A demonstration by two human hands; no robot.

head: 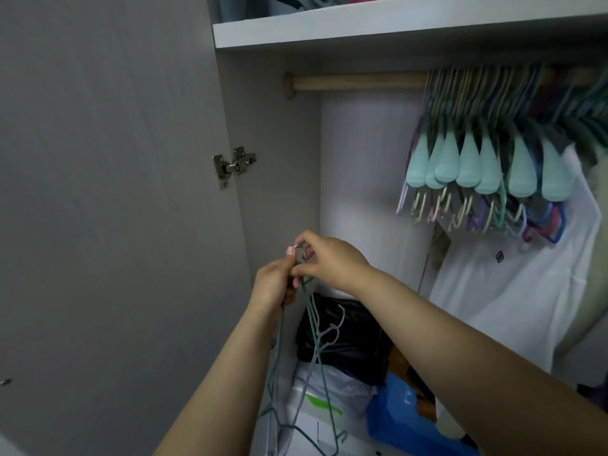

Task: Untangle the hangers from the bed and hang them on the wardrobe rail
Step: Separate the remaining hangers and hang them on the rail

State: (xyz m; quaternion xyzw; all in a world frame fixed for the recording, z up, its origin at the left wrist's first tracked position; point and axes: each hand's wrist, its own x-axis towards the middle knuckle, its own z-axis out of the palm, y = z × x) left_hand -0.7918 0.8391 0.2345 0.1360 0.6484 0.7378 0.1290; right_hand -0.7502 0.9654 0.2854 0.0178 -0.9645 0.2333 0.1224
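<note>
Both hands meet at the open wardrobe's left edge: the left hand (274,284) grips the tops of a hanging bunch of thin hangers (309,350), too tangled to count, and the right hand (324,258) pinches a hook just above. Below them lie three bags (342,340), black, white and blue. Above and beyond, the wooden rail (355,82) runs bare, then rightward crowds with hung hangers (487,166), seven mint-tipped, before a white shirt (513,291).

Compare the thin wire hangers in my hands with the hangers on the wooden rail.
The thin wire hangers dangle tangled from both hands, off the wooden rail; the mint-tipped hangers hang in a row on it. The held ones are dark green and pale; the railed ones have broad mint ends. All carry no clothes.
</note>
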